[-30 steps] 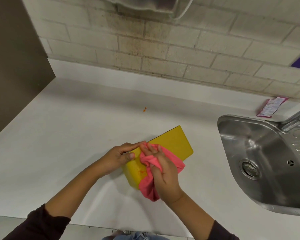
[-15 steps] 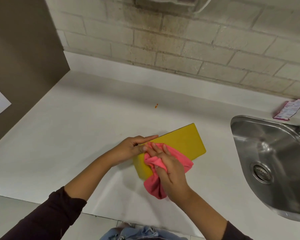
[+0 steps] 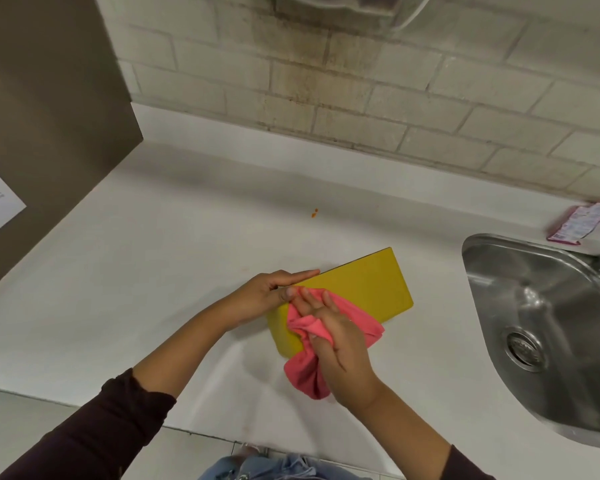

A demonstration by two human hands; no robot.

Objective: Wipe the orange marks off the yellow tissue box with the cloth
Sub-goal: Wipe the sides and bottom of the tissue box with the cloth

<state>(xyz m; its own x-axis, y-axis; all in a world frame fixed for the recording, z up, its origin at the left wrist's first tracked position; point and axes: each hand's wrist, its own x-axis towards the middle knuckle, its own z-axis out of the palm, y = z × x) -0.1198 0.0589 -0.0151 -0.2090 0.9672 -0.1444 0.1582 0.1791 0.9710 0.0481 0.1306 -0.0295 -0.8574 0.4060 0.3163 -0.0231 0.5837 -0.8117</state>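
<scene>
The yellow tissue box point(image 3: 368, 284) lies flat on the white counter point(image 3: 153, 271), angled up to the right. My left hand point(image 3: 267, 292) steadies its near left end, index finger stretched along the far top edge. My right hand point(image 3: 340, 344) presses a bunched pink cloth point(image 3: 305, 372) onto the box's near left part, fingers spread over the cloth. The cloth hangs off the box's front side. No orange mark shows on the uncovered yellow surface; the part under the cloth is hidden.
A small orange speck point(image 3: 314, 213) sits on the counter behind the box. A steel sink point(image 3: 548, 327) lies to the right, with a pink sachet point(image 3: 581, 223) behind it. A brown panel point(image 3: 42, 116) stands at the left; a brick wall runs along the back.
My right hand has slid the cloth up along the box's near end, covering the orange smear seen a second ago. The camera view has shifted, so everything sits further right.
</scene>
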